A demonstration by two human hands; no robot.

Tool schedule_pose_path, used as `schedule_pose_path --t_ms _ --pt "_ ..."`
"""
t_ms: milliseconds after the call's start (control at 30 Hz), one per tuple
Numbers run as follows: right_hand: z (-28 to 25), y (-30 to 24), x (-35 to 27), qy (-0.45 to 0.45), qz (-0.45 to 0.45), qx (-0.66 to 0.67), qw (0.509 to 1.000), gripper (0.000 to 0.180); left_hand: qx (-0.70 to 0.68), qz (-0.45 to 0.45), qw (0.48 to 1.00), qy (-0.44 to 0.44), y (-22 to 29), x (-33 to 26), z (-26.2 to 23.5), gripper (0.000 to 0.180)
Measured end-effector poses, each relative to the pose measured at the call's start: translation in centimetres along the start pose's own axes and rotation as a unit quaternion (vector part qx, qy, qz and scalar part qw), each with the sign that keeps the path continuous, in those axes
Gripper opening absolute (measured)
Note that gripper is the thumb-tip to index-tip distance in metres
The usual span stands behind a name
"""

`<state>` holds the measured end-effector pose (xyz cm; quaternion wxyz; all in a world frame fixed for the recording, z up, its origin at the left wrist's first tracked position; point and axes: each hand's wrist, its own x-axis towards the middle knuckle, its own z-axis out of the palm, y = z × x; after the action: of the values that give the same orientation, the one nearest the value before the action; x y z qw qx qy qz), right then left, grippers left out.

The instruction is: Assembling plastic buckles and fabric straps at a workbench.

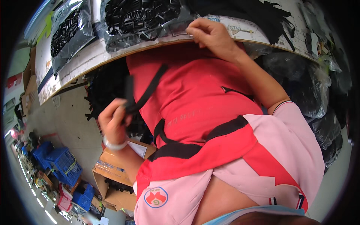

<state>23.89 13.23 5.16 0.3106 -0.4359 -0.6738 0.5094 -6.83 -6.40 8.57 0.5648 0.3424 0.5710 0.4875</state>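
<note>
My left hand (113, 122), with a white band at its wrist, is closed around a black webbing strap (152, 85). The strap bends in a loop above the fist and is partly blurred by motion. Over the table's near edge, my right hand (215, 38) is pinched shut; whatever lies between its fingertips is too small to make out. Close to those fingers, on the left, is a clear plastic bag (112, 44) full of small black plastic buckle-like pieces. A red apron (195, 97) covers my lap between the two hands.
Another clear bag (71, 33) of black pieces lies left on the white table (88, 62). Black straps (258, 20) are heaped at the far right. Below are an open cardboard box (112, 168), blue crates (63, 163) and dark plastic-wrapped bundles (300, 82).
</note>
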Motion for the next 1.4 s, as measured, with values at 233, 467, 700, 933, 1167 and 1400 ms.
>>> schedule_pose_path --t_ms 233,467,700,933,1167,1400 --pt "-6.6 2.0 4.0 0.114 -0.286 -0.448 0.839 0.02 -0.33 0.038 0.871 0.362 -9.9 -3.0 -16.3 0.019" --pt "-7.8 4.3 5.7 0.043 -0.259 -0.418 0.869 0.022 -0.35 -0.023 0.93 0.11 -11.2 3.1 -3.0 0.04" --pt "-9.5 1.4 7.4 -0.065 -0.172 -0.486 0.854 0.015 -0.237 -0.047 0.97 -0.034 -7.9 6.8 6.7 0.02" --pt "-2.5 -7.0 0.6 -0.034 -0.312 -0.15 0.938 0.017 -0.069 0.016 0.995 0.073 -8.3 7.6 7.8 0.024" --pt "5.4 -0.8 -1.3 -0.183 -0.1 -0.095 0.973 0.018 0.175 0.167 0.968 0.059 -6.2 7.5 10.8 0.056" --pt "6.0 -0.8 -1.5 -0.143 0.038 0.038 0.988 0.021 -0.092 0.045 0.992 0.066 -6.9 7.2 10.2 0.014"
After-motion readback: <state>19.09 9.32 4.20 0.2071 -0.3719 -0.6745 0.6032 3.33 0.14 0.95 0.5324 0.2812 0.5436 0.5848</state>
